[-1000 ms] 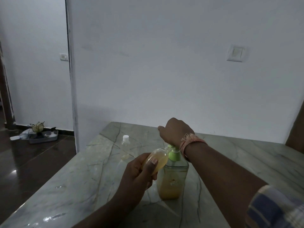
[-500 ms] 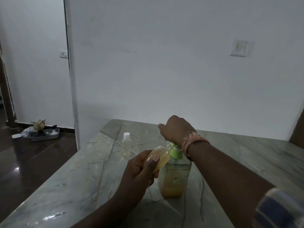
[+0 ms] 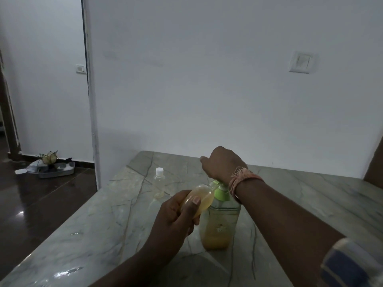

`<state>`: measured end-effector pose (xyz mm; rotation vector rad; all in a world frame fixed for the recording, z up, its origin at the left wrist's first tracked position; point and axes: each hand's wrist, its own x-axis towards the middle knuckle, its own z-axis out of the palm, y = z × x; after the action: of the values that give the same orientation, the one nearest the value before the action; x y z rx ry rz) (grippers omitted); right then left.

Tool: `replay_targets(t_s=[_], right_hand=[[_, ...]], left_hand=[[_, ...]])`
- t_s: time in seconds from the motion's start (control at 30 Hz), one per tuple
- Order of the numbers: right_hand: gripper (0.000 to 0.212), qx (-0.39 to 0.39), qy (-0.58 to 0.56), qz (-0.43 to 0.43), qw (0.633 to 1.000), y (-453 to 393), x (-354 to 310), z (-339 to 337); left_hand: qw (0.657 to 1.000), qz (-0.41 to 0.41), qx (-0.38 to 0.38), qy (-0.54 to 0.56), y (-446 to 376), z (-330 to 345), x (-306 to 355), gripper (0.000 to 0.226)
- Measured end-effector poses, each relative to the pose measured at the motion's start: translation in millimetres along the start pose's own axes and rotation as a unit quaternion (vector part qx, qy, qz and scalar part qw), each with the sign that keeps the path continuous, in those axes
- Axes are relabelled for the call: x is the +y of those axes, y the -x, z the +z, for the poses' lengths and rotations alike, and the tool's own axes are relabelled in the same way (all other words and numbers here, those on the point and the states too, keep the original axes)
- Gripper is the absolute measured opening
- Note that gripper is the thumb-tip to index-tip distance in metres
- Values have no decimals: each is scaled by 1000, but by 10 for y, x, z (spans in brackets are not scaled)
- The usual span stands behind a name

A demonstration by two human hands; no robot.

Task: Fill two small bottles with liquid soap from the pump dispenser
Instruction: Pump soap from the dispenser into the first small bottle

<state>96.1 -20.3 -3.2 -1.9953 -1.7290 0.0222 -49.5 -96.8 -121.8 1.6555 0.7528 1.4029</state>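
Amber-filled small bottle (image 3: 200, 198) is gripped tilted by the left hand (image 3: 176, 222) at the pump dispenser (image 3: 219, 220) spout to catch soap, apparently pressed out by the right hand (image 3: 224, 164), its finger positions hidden.

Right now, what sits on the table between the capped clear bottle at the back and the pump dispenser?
In the head view, only bare marble table lies between the capped bottle and the pump dispenser; nearer, the left hand holds the soap-filled small bottle at the spout.

The pump dispenser (image 3: 217, 222) is set on the worktop (image 3: 103, 224); a small bottle (image 3: 200, 198) is held just left of its top, and a capped bottle (image 3: 159, 184) is placed behind, further left.
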Motion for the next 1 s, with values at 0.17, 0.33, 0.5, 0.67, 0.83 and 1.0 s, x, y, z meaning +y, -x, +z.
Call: replay_targets(t_s=[0.17,0.33,0.5,0.67,0.83,1.0], right_hand=[[33,-6,-22,19,1000,-6,40,63],[34,-12,-4,8,1000,6,10,44],[39,8,-7,1,1000,-5,-6,28],[40,-11,-43,27,999,6,26,79],[37,-15,-10,16,1000,24,-19,24],[40,18,-15,9,1000,38,-3,15]], left_hand=[[1000,-1,3,-13,-12,7,-24,39],[1000,6,1,-2,6,-9,-4,40],[1000,2,2,0,-18,-11,-28,37],[1000,2,8,-10,-19,1,-31,33],[1000,-2,6,-9,1,1,16,27],[1000,-3,6,6,-11,-3,3,33]])
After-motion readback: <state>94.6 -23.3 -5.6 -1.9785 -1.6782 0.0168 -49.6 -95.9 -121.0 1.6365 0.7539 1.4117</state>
